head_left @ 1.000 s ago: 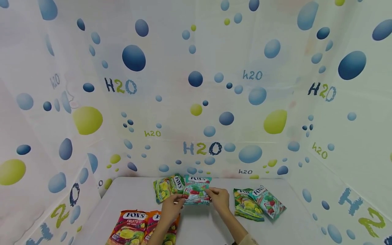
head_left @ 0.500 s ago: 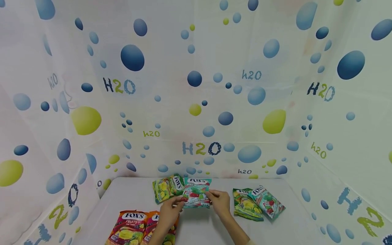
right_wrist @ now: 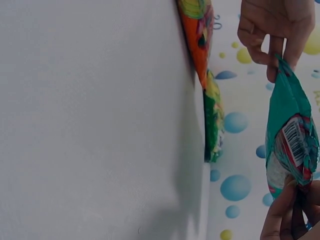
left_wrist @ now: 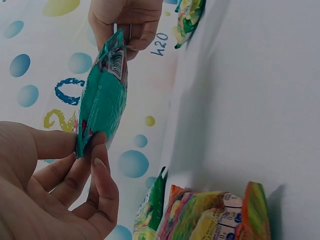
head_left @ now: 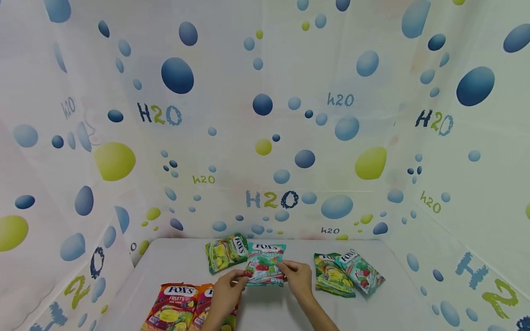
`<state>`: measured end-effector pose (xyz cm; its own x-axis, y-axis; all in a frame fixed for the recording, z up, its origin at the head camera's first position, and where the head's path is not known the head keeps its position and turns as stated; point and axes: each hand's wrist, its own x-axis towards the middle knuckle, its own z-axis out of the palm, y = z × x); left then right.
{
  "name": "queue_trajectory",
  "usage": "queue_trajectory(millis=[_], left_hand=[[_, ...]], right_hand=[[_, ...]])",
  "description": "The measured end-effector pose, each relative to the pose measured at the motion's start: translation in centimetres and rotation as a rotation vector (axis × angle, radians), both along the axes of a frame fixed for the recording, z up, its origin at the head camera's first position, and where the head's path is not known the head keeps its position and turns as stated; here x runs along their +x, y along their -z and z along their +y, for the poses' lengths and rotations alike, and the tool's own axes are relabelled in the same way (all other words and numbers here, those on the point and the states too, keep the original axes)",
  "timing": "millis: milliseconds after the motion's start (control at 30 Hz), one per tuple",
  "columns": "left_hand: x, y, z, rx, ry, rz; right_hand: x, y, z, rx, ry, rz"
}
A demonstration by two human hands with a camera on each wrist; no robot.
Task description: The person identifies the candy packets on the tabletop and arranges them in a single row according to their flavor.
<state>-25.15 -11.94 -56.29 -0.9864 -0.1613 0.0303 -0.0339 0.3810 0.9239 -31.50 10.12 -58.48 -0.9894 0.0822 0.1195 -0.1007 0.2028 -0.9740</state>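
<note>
Both my hands hold up a teal candy bag (head_left: 266, 264) marked "Fox's" and "Mint Blossom", its front tilted toward the head camera. My left hand (head_left: 225, 289) pinches its left edge between thumb and fingers, while my right hand (head_left: 298, 278) pinches the right edge. In the left wrist view the teal back of the candy bag (left_wrist: 104, 100) shows, with a barcode near the far end. From the right wrist the candy bag (right_wrist: 287, 120) hangs clear of the white table (right_wrist: 100, 120). Behind it to the left lies a green and yellow candy bag (head_left: 223, 254).
Two red-orange "Fox's Fruits" candy bags (head_left: 173, 305) lie front left, partly behind my left forearm. On the right, a green candy bag (head_left: 331, 277) lies overlapped by another teal candy bag (head_left: 362, 272). A bubble-printed sheet (head_left: 265, 124) walls the table's back and sides.
Both hands have brought the teal candy bag slightly down and nearer to me, away from the green bag behind it. The bags on the table stay where they were.
</note>
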Motion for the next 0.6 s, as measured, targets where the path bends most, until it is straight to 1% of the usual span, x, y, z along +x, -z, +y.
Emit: queue_trajectory(millis=[133, 433, 600], left_hand=[[0.4, 0.2, 0.0, -0.006, -0.003, -0.028], [1.3, 0.4, -0.6, 0.025, 0.026, -0.075], [1.8, 0.3, -0.7, 0.025, 0.022, -0.105]], right_hand=[[0.4, 0.0, 0.1, -0.009, -0.007, -0.008], [1.5, -0.2, -0.1, -0.003, -0.008, -0.041], [2.1, -0.2, -0.1, -0.021, -0.012, -0.048]])
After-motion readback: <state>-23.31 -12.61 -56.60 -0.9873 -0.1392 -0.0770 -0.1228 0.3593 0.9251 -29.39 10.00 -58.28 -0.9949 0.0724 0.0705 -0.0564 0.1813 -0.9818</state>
